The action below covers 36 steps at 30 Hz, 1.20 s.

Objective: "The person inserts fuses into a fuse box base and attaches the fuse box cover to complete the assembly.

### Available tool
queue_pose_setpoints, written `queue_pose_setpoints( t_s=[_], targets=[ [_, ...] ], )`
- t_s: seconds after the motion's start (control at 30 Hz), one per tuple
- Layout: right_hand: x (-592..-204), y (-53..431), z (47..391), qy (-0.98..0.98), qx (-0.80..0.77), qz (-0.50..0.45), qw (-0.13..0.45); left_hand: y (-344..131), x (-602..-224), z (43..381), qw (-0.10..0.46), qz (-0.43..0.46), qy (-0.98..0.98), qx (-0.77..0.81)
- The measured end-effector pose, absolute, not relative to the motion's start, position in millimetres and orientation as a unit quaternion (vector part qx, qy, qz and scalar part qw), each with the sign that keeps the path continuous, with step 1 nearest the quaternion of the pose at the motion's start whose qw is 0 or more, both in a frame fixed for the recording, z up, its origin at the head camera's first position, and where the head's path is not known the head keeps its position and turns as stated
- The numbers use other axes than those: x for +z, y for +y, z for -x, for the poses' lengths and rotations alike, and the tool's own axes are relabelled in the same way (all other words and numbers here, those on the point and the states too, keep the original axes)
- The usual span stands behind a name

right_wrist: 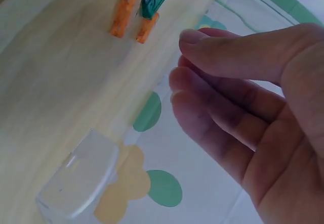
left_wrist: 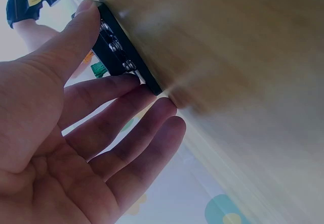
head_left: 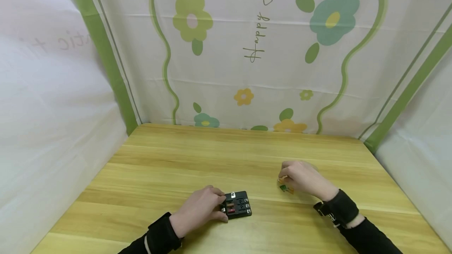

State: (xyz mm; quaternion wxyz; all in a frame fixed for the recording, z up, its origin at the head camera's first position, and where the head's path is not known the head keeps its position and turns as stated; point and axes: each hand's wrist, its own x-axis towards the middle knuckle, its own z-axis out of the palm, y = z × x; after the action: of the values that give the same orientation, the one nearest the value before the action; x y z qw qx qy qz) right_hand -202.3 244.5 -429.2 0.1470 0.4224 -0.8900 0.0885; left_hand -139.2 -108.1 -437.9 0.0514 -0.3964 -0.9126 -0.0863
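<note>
Wooden table (head_left: 169, 148) bears a black block (head_left: 241, 205), pinched by the left hand (head_left: 199, 210); right of and slightly beyond that block, green piece (head_left: 283, 187) and orange pieces (right_wrist: 125, 14) lie nearer the right hand (head_left: 304, 177), loosely curled, empty.

White cloth walls close in around the desk (head_left: 197, 148), whose pale yellow top has wood grain running across it and rounded far corners. Right in front of me hangs the back cloth (head_left: 219, 69), lightly creased, with a lime-green flower (head_left: 192, 20), a blue-green flower (head_left: 333, 19), smaller orange blooms and wavy green lines. "Happy" (head_left: 257, 36) climbs it sideways. Broad green bands (head_left: 102, 54) slant down at both corners. The left cloth (head_left: 53, 101) shows faint reversed lettering; the right cloth (head_left: 423, 120) looks plain. Soft, pale light fills the space.
</note>
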Motion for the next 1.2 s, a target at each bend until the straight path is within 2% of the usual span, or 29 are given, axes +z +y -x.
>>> queue_pose_setpoints(
  t_s=[0.37,0.67,1.2],
  targets=[
    [-433,243,202,-0.883,0.093,-0.437,0.147,-108,-439,140,0.057,0.396,-0.913,-0.079],
    [-439,247,201,-0.897,0.122,-0.416,0.083,-108,-439,139,0.055,0.402,-0.91,-0.081],
    [-439,244,199,-0.902,0.095,-0.409,0.101,-108,-438,139,0.047,0.399,-0.912,-0.084]
  ],
)
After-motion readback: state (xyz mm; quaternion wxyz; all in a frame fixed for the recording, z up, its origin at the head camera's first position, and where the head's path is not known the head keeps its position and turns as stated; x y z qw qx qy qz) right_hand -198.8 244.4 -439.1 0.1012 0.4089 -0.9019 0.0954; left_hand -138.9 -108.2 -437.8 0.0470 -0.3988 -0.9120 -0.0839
